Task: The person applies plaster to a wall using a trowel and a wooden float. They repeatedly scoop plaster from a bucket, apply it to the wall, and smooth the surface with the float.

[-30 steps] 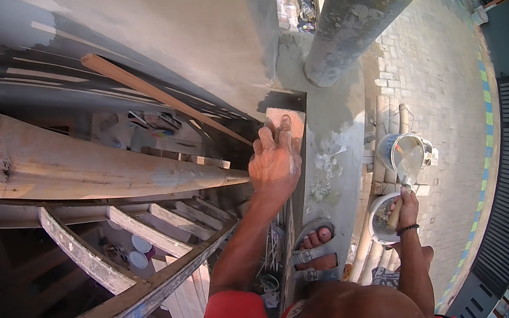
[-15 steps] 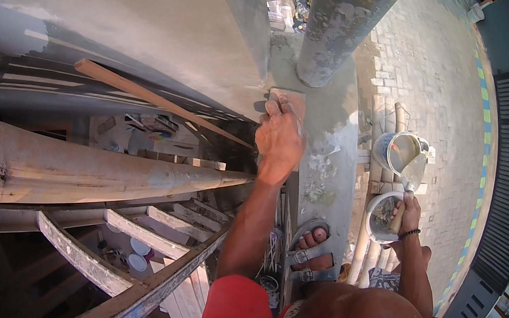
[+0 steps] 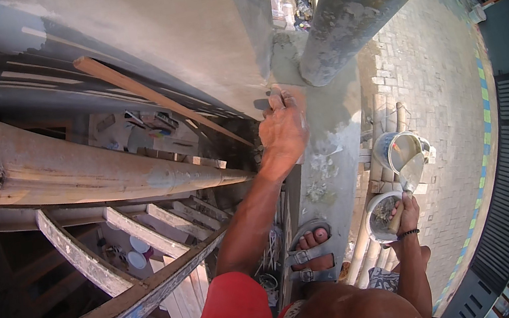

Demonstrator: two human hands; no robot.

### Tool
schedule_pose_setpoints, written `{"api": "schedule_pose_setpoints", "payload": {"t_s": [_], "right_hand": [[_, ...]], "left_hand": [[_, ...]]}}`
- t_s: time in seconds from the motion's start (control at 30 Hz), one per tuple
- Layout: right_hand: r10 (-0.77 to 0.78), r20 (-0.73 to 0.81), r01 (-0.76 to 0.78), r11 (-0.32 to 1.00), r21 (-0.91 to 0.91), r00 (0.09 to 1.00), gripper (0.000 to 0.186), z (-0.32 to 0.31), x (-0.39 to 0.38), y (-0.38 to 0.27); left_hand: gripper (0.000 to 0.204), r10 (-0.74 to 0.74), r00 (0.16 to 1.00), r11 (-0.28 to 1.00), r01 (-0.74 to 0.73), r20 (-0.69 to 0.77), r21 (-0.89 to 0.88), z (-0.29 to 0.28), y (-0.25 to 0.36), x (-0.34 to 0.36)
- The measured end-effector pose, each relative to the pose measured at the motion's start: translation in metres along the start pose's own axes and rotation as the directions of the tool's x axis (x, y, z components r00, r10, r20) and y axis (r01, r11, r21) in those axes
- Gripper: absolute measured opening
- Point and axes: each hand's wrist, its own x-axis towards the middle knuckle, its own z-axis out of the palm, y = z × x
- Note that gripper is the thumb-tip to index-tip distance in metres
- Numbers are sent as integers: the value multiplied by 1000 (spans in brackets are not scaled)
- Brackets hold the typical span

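My left hand point(image 3: 282, 129) is closed on a flat plasterer's float point(image 3: 296, 97), pressed to the grey cement ledge point(image 3: 335, 145) where it meets the smooth rendered wall point(image 3: 192, 28). My fingers and the back of the hand cover most of the float and its grip. Off to the right, my right hand point(image 3: 407, 215) grips the handle of a trowel point(image 3: 412, 171), its pointed metal blade aimed away from me. Beneath that hand stands a pail of grey mortar point(image 3: 379, 217). Just beyond it is a second bucket point(image 3: 395, 147), partly behind the blade.
A thick round pipe point(image 3: 339, 23) rises from the ledge's far end. My sandaled foot point(image 3: 311, 252) rests on the ledge. Bamboo poles point(image 3: 361, 262) lie beside the buckets above brick paving point(image 3: 437, 81). Leftward, a large bamboo pole point(image 3: 66, 157) and a wooden frame point(image 3: 123, 302) span a drop.
My left hand and the float have slid slightly forward along the ledge. The trowel blade has turned a little in my right hand, which stays over the mortar pail.
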Motion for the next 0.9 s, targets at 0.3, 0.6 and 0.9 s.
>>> {"api": "schedule_pose_setpoints", "payload": {"t_s": [0.3, 0.6, 0.9], "right_hand": [[12, 20, -12, 1000, 15, 1000, 22, 1, 3, 7], [10, 2, -10, 1000, -16, 1000, 21, -2, 2, 2], [45, -12, -44, 997, 65, 999, 21, 1, 5, 4]], "left_hand": [[54, 86, 989, 996, -82, 117, -35, 4, 32, -7], [53, 229, 969, 970, -220, 92, -103, -4, 69, -56], [48, -24, 998, 1000, 24, 53, 8, -19, 0, -13]]}}
